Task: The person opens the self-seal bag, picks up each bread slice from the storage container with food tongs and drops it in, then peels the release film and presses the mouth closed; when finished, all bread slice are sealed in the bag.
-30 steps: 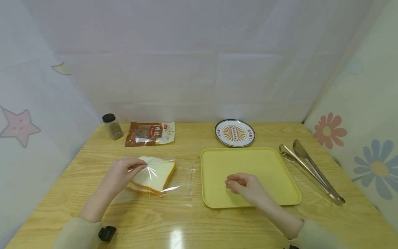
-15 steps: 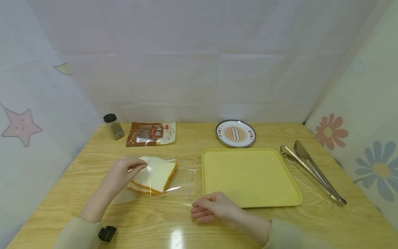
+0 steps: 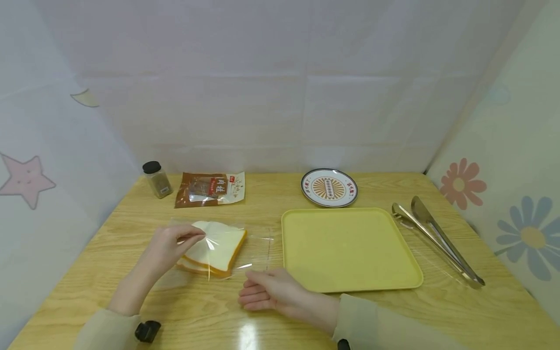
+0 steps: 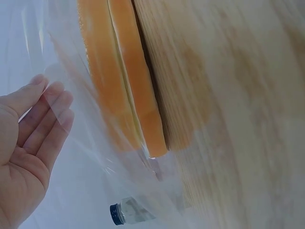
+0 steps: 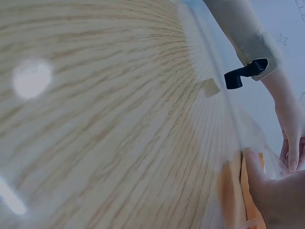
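Note:
Two stacked slices of bread (image 3: 216,245) with orange crust lie inside a clear plastic bag (image 3: 258,248) on the left of the table. My left hand (image 3: 177,245) pinches the bag's upper film between thumb and fingertips above the slices; the left wrist view shows the film (image 4: 57,98) pulled up from the crust edges (image 4: 128,76). My right hand (image 3: 275,294) is at the near right of the bag, palm turned toward it, fingers loosely bent with nothing held. In the right wrist view its thumb (image 5: 255,167) overlaps the orange crust.
A yellow tray (image 3: 350,248) lies right of the bag, with metal tongs (image 3: 437,238) beyond it. Along the back are a round patterned plate (image 3: 329,188), a brown food packet (image 3: 210,188) and a black-lidded jar (image 3: 157,180).
My right hand has swung left and nearer, from over the yellow tray to the bag's near right side. The left hand keeps its pinch on the film in place.

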`<control>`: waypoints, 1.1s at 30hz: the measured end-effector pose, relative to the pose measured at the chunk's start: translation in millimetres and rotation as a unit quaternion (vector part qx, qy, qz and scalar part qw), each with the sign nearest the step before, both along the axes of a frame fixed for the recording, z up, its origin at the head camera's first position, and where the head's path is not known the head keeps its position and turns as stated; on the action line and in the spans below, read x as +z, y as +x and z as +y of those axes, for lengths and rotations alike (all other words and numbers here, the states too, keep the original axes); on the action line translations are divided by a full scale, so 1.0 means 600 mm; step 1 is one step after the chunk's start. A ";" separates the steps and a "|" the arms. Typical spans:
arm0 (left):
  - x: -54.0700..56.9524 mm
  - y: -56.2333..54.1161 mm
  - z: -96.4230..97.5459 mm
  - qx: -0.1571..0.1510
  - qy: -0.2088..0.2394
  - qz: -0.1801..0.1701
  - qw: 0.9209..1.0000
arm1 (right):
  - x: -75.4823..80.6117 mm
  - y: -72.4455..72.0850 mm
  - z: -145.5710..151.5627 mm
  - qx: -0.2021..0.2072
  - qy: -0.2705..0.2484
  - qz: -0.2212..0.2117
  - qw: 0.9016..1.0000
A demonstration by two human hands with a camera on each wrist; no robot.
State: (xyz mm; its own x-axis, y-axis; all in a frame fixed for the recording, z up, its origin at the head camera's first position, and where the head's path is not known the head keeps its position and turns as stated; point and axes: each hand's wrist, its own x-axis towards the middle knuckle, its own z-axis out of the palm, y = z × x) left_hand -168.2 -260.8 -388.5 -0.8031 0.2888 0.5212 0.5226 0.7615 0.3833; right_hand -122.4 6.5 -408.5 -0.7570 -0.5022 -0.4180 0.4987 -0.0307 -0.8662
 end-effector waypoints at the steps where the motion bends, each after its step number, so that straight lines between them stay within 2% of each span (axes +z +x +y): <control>1: 0.000 0.000 0.000 0.001 -0.001 -0.001 1.000 | -0.002 -0.001 -0.004 -0.005 0.003 0.001 1.000; 7: -0.001 0.002 -0.001 0.008 -0.005 -0.011 1.000 | -0.010 -0.005 -0.021 -0.018 0.011 0.005 1.000; 20: 0.003 0.001 0.004 -0.003 -0.008 -0.011 1.000 | -0.013 -0.010 -0.037 -0.046 -0.001 0.007 0.999; 26: 0.002 0.000 0.003 -0.003 -0.012 -0.026 1.000 | -0.016 -0.010 -0.039 -0.057 -0.014 0.009 0.998; 33: 0.002 0.000 0.000 -0.006 -0.016 -0.065 0.998 | -0.021 -0.010 -0.041 -0.080 -0.023 0.010 0.996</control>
State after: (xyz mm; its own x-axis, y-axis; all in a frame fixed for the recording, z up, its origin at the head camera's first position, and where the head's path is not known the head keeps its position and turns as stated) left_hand -168.3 -260.5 -387.1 -0.8599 0.3132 0.4032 0.4787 0.7690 0.4236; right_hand -128.1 -17.9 -420.9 -0.8369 -0.3922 -0.3819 0.4671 -0.1480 -0.8717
